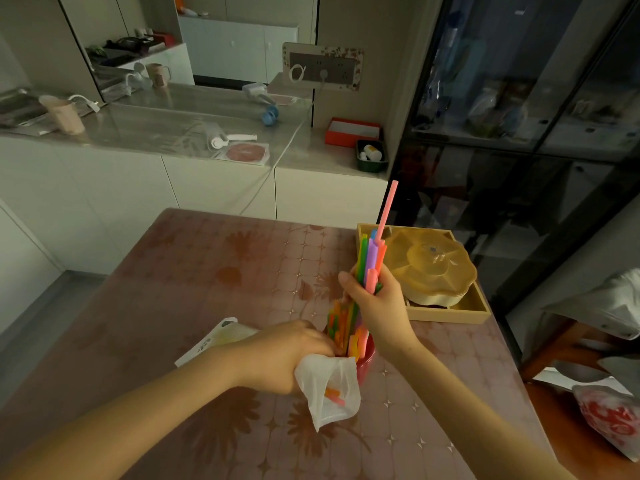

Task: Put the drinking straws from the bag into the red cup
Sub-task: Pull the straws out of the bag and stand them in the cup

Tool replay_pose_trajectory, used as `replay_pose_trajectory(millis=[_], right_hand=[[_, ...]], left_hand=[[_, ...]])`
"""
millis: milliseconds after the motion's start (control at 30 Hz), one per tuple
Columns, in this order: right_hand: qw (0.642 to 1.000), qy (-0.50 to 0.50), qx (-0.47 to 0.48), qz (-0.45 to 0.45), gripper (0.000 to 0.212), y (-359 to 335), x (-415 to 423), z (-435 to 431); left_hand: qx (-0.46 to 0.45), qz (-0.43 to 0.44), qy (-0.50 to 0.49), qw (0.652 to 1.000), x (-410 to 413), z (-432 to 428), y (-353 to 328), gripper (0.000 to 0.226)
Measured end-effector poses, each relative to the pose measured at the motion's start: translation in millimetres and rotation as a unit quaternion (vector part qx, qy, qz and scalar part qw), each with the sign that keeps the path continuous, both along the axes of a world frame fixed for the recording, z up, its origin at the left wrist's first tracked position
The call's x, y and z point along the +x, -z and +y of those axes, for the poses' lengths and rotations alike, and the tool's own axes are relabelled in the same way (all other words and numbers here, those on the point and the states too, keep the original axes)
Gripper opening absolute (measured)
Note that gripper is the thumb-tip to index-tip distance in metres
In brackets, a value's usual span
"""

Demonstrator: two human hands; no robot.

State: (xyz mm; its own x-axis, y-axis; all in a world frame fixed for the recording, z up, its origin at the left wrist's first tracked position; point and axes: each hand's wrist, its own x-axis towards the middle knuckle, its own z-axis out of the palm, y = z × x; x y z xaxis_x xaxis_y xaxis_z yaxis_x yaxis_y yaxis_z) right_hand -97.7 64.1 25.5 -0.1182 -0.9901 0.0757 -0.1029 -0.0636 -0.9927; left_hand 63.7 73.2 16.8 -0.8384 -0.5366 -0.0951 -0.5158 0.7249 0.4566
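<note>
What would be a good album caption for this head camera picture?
Right hand lowers a bundle of colourful plastic straws into the red cup.

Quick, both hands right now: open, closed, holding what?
Left hand: closed on the plastic bag, beside the red cup.
Right hand: closed around the straws above the cup.

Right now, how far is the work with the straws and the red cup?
Most straws already stand in the red cup. The right hand grips the bundle upright, one pink straw sticking up above the rest. The left hand holds the nearly empty bag; a few straws inside it are still left to move.
</note>
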Motion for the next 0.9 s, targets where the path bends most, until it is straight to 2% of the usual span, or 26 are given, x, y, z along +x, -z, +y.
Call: replay_pose_trajectory(millis=[167, 333, 433, 500, 533, 600, 700, 767, 833, 900], right_hand=[[0.997, -0.067, 0.02, 0.038, 0.019, 4.7, -12.1, 10.4], [0.992, -0.114, -0.012, -0.054, 0.036, -16.5, -25.3, 8.5], [0.992, -0.105, -0.009, -0.067, 0.031, -20.3, -27.8, 4.6], [0.994, -0.106, -0.003, -0.023, 0.011, -18.1, -27.1, 3.8], [0.994, -0.106, 0.003, 0.014, 0.01, -15.7, -25.8, 3.7], [0.992, -0.1, 0.014, 0.08, 0.028, -10.7, -22.3, 3.3], [0.99, -0.06, -0.02, 0.124, 0.044, -20.8, -20.2, 6.6], [0.986, 0.021, -0.084, 0.14, 0.04, -41.5, -24.1, 8.6], [0.964, 0.118, -0.165, 0.171, 0.038, -65.2, -33.8, 8.3], [0.947, 0.166, -0.226, 0.155, 0.041, -84.0, -47.3, 7.7]], left_hand=[[0.013, 0.008, -0.004, 1.0, 3.3, 1.8, -1.3, 0.017], [0.018, 0.01, -0.022, 1.0, 6.5, -0.3, -1.9, 0.017], [0.016, 0.007, -0.026, 1.0, 6.2, -1.3, -3.8, 0.022], [0.018, 0.011, -0.024, 0.999, 5.3, -2.0, -4.3, 0.021], [0.017, 0.009, -0.023, 1.0, 5.1, -2.2, -3.6, 0.021], [0.017, 0.003, -0.023, 1.0, 5.0, -3.2, -1.4, 0.021], [0.028, -0.001, -0.024, 0.999, 5.3, -3.1, -3.4, 0.025], [0.058, 0.012, -0.046, 0.997, 8.8, -3.0, -3.7, 0.032], [0.089, 0.016, -0.076, 0.993, 13.9, -3.0, -2.6, 0.043], [0.105, 0.026, -0.101, 0.989, 16.5, -2.1, -6.4, 0.047]])
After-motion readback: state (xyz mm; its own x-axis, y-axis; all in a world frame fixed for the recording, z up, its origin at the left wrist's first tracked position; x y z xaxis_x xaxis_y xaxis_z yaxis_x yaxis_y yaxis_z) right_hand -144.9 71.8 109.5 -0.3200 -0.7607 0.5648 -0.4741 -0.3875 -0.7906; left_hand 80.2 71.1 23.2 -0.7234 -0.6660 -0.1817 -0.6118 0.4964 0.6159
